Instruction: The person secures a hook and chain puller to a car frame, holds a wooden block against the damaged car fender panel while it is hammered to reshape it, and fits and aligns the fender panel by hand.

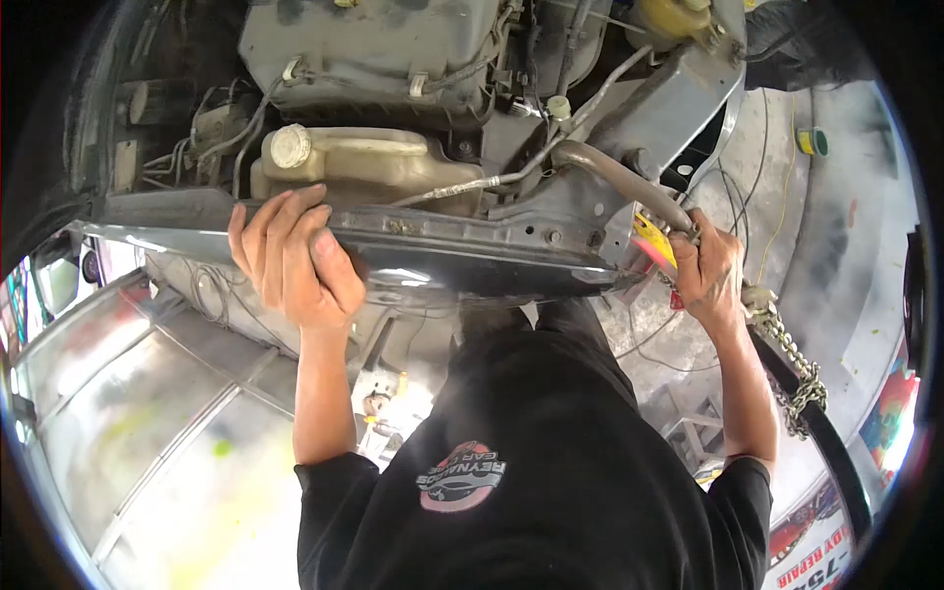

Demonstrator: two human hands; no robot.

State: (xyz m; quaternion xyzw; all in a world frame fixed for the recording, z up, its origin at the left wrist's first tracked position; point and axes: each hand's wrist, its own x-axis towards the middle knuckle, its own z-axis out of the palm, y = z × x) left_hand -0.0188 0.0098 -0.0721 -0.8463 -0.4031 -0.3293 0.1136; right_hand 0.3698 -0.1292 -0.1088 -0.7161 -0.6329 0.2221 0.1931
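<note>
A pale, paint-spotted panel in a grey metal frame (126, 511) stands at the left. The left hand (297, 261) bends its fingers over the far edge of a long, glossy black body panel (433, 264), the thumb on the near side, holding that edge and hiding part of it. Just beyond lie a cream plastic reservoir (369, 162) with a round white cap (290, 146) and, farther, a broad grey engine cover (364, 49). A thick brown-grey hose (615, 177) slopes down to the right hand (700, 261), beside a small yellow and pink piece (651, 241). That hand's fingers are curled; I cannot tell what they close on. Right of it hangs a silver chain (801, 383) beside a dark bar (831, 457).

On the black shirt (570, 433), a round logo (460, 477) reads upside down, "REYNALDO'S CAR" partly legible. A white sign (811, 551) at the near right shows "REPAIR".

The black panel lies across the middle, between engine bay and person, its long axis running left to right, its narrowing end pointing right.
</note>
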